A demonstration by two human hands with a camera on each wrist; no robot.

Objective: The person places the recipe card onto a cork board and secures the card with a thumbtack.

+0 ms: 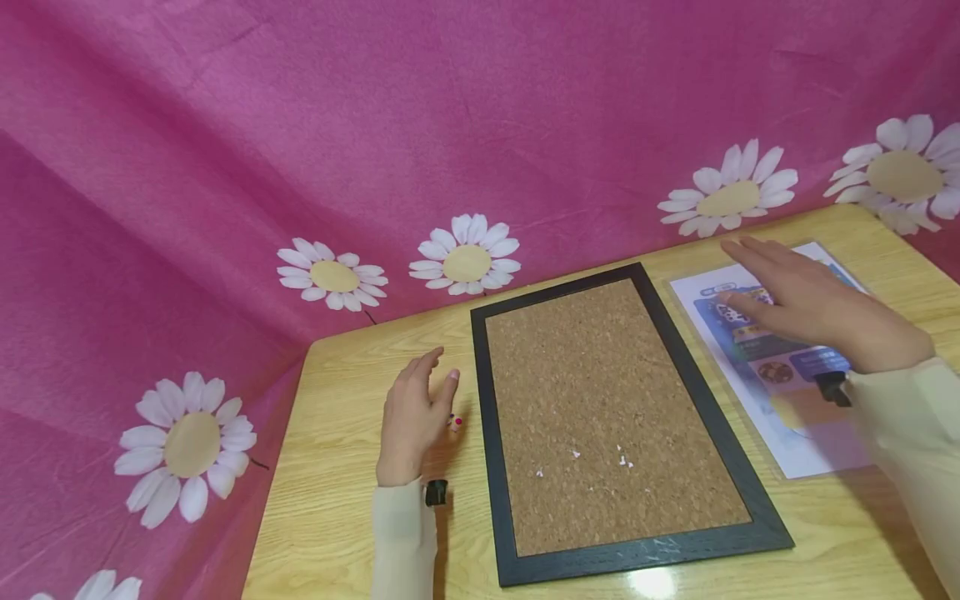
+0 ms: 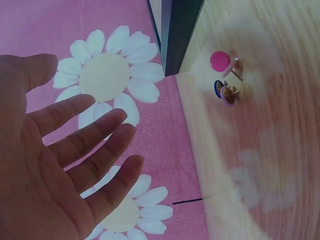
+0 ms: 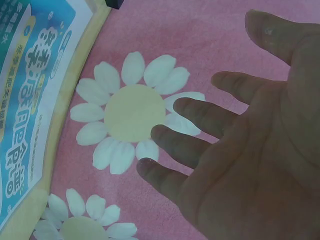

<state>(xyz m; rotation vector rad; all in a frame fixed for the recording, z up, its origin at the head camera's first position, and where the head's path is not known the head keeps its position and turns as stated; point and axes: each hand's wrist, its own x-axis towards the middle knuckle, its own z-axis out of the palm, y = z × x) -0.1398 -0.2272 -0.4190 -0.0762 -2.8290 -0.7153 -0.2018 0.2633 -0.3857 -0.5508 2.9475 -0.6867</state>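
Observation:
My left hand [image 1: 411, 417] hovers over the table left of the cork board, its fingers relaxed and holding nothing. Close beside its thumb lie a few small thumbtacks [image 1: 455, 423]. The left wrist view shows a pink-headed thumbtack [image 2: 220, 61] and a blue-rimmed one [image 2: 218, 88] on the wood, clear of the left hand [image 2: 70, 160]. My right hand [image 1: 817, 304] is raised above a printed sheet [image 1: 813, 446], hiding part of it. In the right wrist view the fingers of the right hand [image 3: 235, 150] are spread with nothing between them.
A cork board [image 1: 585, 375] in a black frame [image 1: 491, 467] lies mid-table, with several tiny white bits [image 1: 625, 460] on its near part. The printed sheet is right of it. A pink cloth [image 1: 450, 108] with daisies hangs behind and left of the wooden table [image 1: 337, 392].

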